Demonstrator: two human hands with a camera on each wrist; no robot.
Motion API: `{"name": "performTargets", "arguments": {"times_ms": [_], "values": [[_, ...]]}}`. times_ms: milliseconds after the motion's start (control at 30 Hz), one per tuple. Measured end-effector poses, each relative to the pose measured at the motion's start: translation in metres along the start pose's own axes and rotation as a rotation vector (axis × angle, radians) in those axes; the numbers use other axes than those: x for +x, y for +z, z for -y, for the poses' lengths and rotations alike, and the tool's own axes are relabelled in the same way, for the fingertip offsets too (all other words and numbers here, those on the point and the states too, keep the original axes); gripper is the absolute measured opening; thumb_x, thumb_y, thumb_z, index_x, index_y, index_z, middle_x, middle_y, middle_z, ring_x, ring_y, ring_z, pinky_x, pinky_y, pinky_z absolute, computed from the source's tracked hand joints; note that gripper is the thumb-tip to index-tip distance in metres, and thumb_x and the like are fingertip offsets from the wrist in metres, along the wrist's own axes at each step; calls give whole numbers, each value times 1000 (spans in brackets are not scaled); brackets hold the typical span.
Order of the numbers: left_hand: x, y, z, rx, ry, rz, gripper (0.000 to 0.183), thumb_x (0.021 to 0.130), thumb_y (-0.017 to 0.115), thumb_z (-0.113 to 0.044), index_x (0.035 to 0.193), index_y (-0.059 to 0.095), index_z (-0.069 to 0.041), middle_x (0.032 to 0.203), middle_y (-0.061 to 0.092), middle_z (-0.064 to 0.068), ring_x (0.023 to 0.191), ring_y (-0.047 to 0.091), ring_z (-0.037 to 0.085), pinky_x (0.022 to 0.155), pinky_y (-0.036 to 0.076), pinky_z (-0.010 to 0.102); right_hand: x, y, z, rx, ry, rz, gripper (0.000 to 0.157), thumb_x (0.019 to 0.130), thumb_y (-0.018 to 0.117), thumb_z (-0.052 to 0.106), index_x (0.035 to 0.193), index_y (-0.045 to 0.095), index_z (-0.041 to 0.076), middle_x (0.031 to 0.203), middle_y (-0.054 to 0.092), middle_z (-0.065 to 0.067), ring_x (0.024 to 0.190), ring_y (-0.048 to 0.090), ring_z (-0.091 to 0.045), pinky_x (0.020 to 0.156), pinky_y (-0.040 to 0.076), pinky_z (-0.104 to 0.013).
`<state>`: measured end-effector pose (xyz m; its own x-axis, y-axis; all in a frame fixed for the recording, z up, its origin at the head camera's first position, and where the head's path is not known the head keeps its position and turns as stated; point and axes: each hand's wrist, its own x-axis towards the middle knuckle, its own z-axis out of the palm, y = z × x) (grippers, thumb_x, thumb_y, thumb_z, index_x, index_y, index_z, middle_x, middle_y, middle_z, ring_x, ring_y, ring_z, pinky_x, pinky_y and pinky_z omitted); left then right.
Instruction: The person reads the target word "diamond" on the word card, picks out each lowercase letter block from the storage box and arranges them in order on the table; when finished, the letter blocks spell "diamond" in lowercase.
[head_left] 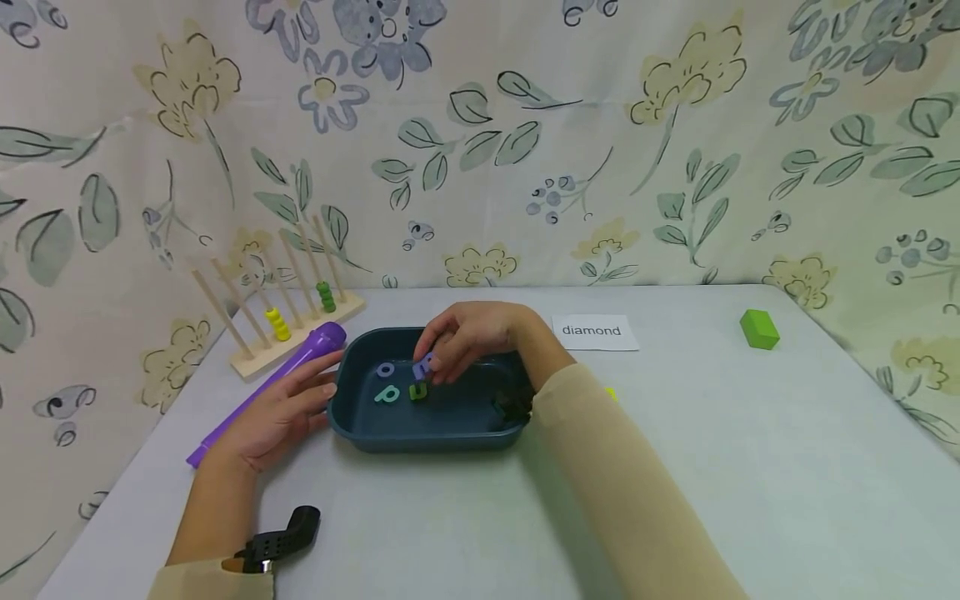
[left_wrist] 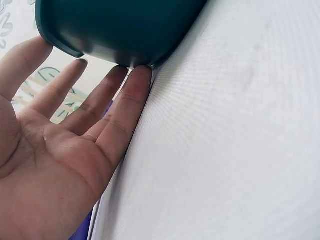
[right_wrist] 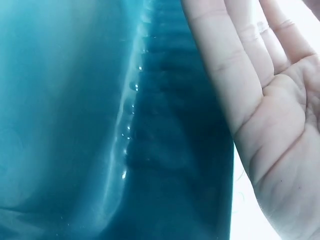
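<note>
A dark teal plastic tub (head_left: pixel 435 442) stands on the table. Over its inside, my right hand (head_left: pixel 476 337) pinches a small purple letter piece (head_left: pixel 423 367) between thumb and fingers. Below it is a green letter piece (head_left: pixel 417 391); to the left lie a purple ring-shaped letter o (head_left: pixel 385 363) and a teal letter piece (head_left: pixel 387 394). With fingers extended, my left hand (head_left: pixel 288 414) touches the tub's left side; in the left wrist view its fingertips meet the tub wall (left_wrist: pixel 120 35). The right wrist view has the right palm (right_wrist: pixel 280 130) beside the tub's inner wall (right_wrist: pixel 170 125), without the held piece.
A wooden peg rack (head_left: pixel 258 360) with yellow and green beads stands back left. Alongside it lies a purple microphone-shaped stick (head_left: pixel 262 400). Behind the right arm are a "diamond" card (head_left: pixel 596 332) and a partly hidden yellow thing (head_left: pixel 611 392). Far right sits a green block (head_left: pixel 761 330).
</note>
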<state>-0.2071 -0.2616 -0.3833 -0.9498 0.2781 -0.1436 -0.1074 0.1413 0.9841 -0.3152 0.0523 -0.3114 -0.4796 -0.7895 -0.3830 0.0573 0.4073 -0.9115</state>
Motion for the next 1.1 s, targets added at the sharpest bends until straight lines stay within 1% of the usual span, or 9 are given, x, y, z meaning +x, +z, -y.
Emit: {"name": "performTargets", "arguments": {"times_ms": [167,267,333,400,500,633,767,867,1100], "values": [[0,0,1,3,1,6,63,107,57,-31,164,32,-23,166,29,17,126,56,6,98,54,27,-4,-2,2,-18,-4,-34,27,94,71,3,121,70,1,106,75,-17,91,75,-24,95,60,-44],[0,0,1,3,3,7,62,107,57,-31,163,32,-23,166,29,17,125,56,5,98,54,27,-8,-2,6,-15,-12,-63,26,93,72,1,120,70,1,99,75,-16,90,75,-25,95,59,-46],[0,0,1,4,4,6,62,107,57,-31,163,32,-23,165,30,17,125,57,5,97,54,27,-11,-2,10,-18,-16,-85,26,92,73,1,117,70,2,94,75,-14,88,75,-25,94,60,-47],[1,0,1,2,3,7,62,107,57,-30,163,32,-23,165,30,17,125,57,5,98,54,27,-15,-1,14,-22,-23,-103,25,92,74,1,116,70,2,92,75,-14,86,75,-24,92,60,-47],[1,0,1,-3,2,9,62,107,57,-30,163,32,-23,165,30,16,125,56,5,98,54,27,-21,0,20,-48,-34,-123,24,92,75,3,116,72,3,93,75,-14,84,74,-25,88,62,-45],[1,-1,1,-6,3,12,62,107,57,-30,163,32,-23,165,30,16,125,56,5,98,54,27,-28,0,24,-105,-70,-155,26,92,76,6,117,73,6,97,73,-16,89,73,-30,91,61,-45],[0,-1,0,-5,5,14,62,107,57,-30,163,32,-23,165,30,16,125,55,5,98,54,27,-35,0,26,-154,-100,-196,29,89,78,8,118,74,8,98,66,-16,91,70,-30,92,61,-43],[-1,0,1,-10,5,15,62,107,57,-29,163,32,-23,165,29,15,126,55,4,98,54,27,-40,0,25,-171,-112,-216,31,88,78,8,118,74,9,97,62,-16,90,68,-28,90,62,-41],[-1,1,1,-19,13,19,61,108,56,-29,163,32,-22,164,30,14,126,55,5,98,54,26,-51,-5,15,-236,-128,-268,31,89,76,12,120,72,10,96,62,-15,91,71,-31,87,62,-41]]}}
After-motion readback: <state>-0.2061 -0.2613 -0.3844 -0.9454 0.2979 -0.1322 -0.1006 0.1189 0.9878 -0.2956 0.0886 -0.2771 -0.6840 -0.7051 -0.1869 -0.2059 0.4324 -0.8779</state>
